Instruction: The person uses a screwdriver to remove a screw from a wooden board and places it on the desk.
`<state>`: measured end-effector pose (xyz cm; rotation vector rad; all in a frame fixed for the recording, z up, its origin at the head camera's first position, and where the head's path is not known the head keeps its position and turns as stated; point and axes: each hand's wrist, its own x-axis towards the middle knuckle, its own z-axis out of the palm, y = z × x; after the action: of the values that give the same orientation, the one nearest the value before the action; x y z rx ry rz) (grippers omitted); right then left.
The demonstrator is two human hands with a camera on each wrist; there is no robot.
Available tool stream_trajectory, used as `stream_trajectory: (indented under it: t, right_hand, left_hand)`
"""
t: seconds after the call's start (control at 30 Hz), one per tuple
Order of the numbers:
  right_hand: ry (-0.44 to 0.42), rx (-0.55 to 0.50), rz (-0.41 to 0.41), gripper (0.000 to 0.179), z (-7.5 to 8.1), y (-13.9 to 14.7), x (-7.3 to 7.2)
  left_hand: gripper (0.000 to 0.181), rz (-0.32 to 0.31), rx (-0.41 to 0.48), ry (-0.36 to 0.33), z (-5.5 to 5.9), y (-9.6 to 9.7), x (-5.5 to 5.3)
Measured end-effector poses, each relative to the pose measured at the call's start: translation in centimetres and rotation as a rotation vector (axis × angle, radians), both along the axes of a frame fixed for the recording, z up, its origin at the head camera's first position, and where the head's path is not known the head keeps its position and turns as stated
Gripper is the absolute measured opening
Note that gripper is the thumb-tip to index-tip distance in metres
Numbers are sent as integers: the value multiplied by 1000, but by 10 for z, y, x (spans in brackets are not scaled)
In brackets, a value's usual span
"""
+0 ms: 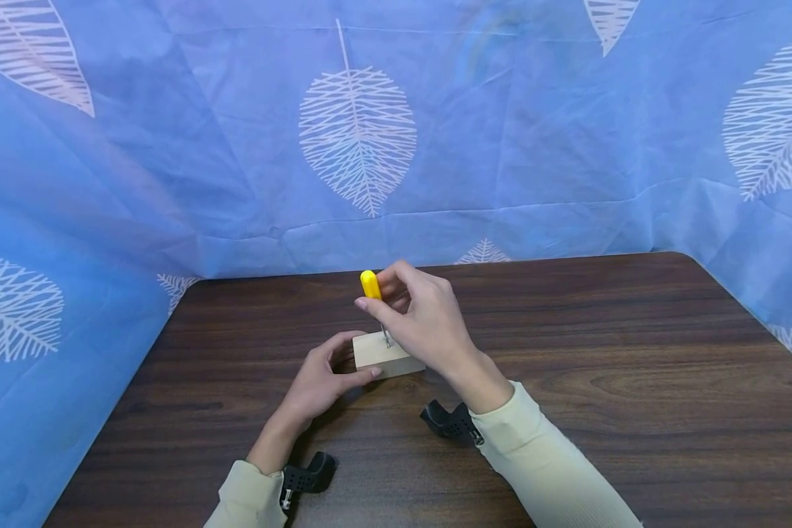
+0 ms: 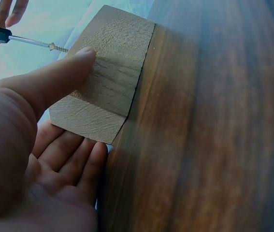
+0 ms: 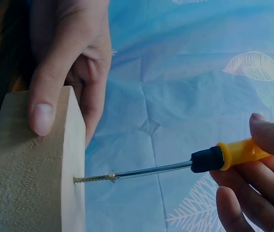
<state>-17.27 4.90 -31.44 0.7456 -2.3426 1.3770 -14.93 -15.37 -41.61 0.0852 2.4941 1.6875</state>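
Note:
A pale wooden block (image 1: 388, 359) lies on the table, held at its left end by my left hand (image 1: 320, 378), thumb on the near side and fingers behind. A brass-coloured screw (image 3: 94, 179) stands partly sunk in the block's top face, most of its thread showing. My right hand (image 1: 429, 315) holds a screwdriver by its yellow handle (image 1: 370, 284), between thumb and fingers. The steel shaft (image 3: 151, 170) runs down to the screw, its tip at the screw head. In the left wrist view, the screw (image 2: 58, 48) and shaft line up above the block.
The dark wood-grain table (image 1: 633, 367) extends around the block on all sides. A blue cloth (image 1: 501, 132) with white leaf prints hangs behind and beside it. Black wrist mounts (image 1: 310, 473) sit at both sleeve cuffs, close over the tabletop.

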Motion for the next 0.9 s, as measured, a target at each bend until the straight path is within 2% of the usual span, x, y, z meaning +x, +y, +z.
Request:
stream_trajectory:
  t: [0.27, 0.5, 0.7, 0.9]
  right_hand:
    - [13, 22, 5, 19, 1, 0, -1]
    - [-3, -3, 10, 22, 0, -1, -1]
    - [-21, 16, -6, 18, 1, 1, -1]
    - [-28, -1, 17, 22, -2, 0, -1]
  left_hand:
    - [54, 3, 1, 2, -1, 0, -1]
    - [54, -10, -3, 12, 1, 1, 1]
    - [53, -14, 2, 12, 3, 2, 0]
    - [53, -9, 9, 7, 1, 1, 1]
